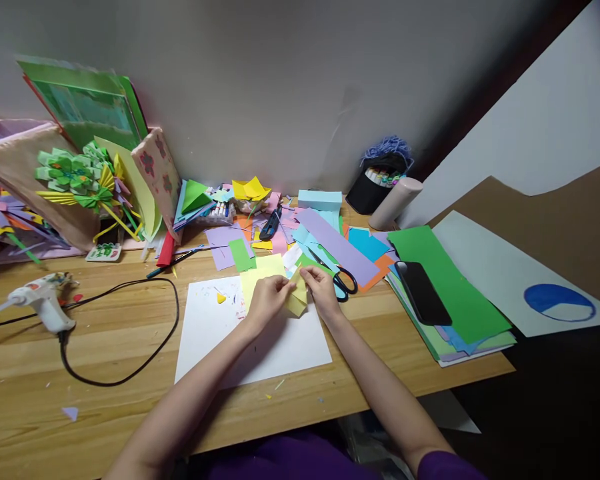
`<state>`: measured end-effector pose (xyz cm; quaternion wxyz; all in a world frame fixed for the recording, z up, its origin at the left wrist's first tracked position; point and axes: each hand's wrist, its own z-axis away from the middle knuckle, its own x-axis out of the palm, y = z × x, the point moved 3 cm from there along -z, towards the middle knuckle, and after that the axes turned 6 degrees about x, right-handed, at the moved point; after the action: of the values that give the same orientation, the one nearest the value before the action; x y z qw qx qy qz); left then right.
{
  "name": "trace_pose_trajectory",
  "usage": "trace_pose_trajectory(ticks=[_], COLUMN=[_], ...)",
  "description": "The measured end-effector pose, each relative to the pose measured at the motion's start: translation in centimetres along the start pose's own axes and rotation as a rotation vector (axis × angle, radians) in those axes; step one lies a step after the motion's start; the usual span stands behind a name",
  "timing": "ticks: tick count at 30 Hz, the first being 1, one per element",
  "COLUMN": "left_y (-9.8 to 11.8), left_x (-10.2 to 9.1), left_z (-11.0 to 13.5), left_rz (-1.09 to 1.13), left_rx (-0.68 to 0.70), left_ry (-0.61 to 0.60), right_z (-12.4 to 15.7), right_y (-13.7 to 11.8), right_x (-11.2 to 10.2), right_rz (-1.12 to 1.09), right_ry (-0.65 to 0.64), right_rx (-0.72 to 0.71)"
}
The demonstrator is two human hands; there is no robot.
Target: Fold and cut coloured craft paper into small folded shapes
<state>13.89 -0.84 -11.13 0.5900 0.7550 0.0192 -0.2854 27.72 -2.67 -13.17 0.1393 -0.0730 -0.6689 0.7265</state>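
A small piece of folded yellow paper (297,301) is held up between my two hands, above a white sheet (290,353). My left hand (267,300) pinches its left edge between thumb and fingers. On the other side, my right hand (321,288) pinches the upper right edge. Under and behind my left hand lies a flat pale yellow sheet (260,272). Black-handled scissors (347,281) rest just right of my right hand, partly among paper pieces. A small yellow scrap (221,298) sits on the white sheet.
A hot glue gun (45,303) with a looping black cord lies left. Coloured paper scraps and a utility knife (271,224) cover the back. At right, a black phone (423,293) lies on stacked green paper (460,293). A pen holder (367,192) stands behind.
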Motion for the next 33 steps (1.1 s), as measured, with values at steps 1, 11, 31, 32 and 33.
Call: trace_pose_trajectory(ticks=[1, 11, 31, 32, 33], left_y=[0.0, -0.1, 1.0, 1.0, 1.0], left_x=[0.0, 0.0, -0.4, -0.3, -0.3], left_z=[0.0, 0.2, 0.3, 0.4, 0.4], left_rz=[-0.001, -0.052, -0.136, -0.139, -0.138], left_rx=[-0.006, -0.009, 0.039, 0.044, 0.047], left_ry=[0.0, -0.001, 0.025, 0.02, 0.013], right_z=[0.0, -0.1, 0.4, 0.4, 0.4], right_y=[0.0, -0.2, -1.0, -1.0, -1.0], right_x=[0.1, 0.1, 0.4, 0.4, 0.4], right_rz=[-0.007, -0.071, -0.085, -0.086, -0.089], right_ry=[-0.009, 0.048, 0.087, 0.091, 0.094], right_rx=[0.002, 0.033, 0.038, 0.039, 0.041])
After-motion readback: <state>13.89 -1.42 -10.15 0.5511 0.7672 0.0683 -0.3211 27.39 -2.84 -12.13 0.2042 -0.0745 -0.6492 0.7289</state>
